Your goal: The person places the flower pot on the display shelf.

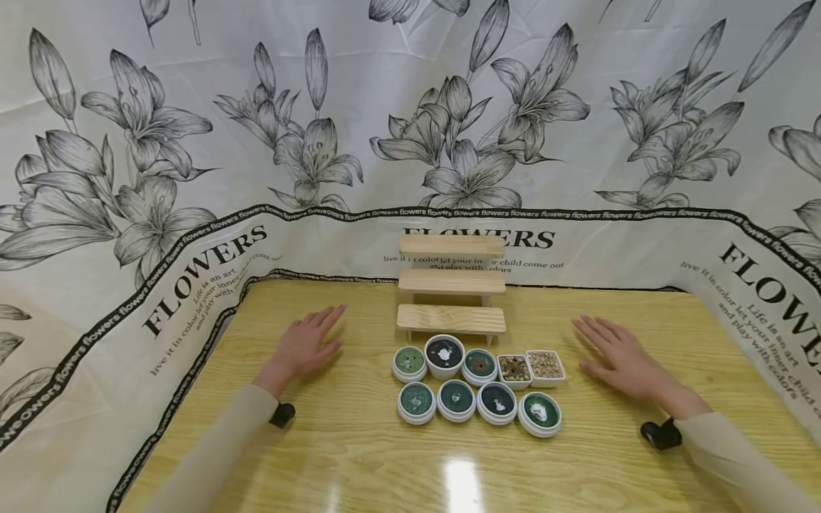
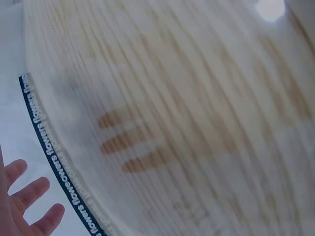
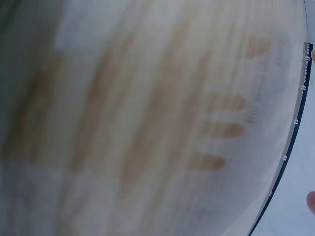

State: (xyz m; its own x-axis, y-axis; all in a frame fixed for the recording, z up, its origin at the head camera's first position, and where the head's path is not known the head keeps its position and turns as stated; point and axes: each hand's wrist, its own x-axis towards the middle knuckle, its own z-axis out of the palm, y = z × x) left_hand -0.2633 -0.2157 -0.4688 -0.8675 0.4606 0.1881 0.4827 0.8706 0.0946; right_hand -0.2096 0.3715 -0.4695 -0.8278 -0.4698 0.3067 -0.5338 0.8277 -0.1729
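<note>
In the head view my left hand (image 1: 306, 349) is held to the left of a group of small white pots, its fingers extended and holding nothing. My right hand (image 1: 627, 362), fingers also stretched out, is off to the right of the group, nearest a square white dish of pale tan bits (image 1: 546, 366). Beside that dish is another square dish with brown bits (image 1: 514, 369). Round white pots with green or dark contents form two rows, among them a taller pot (image 1: 444, 355) and a green one with a white patch (image 1: 540, 413). Fingertips (image 2: 49, 216) show in the left wrist view.
A light wooden three-step stand (image 1: 452, 318) stands just behind the pots. The glossy wood-grain table (image 1: 333, 442) reflects the fingers in both wrist views. White cloth with printed flowers (image 1: 321, 246) borders the table at the back and sides.
</note>
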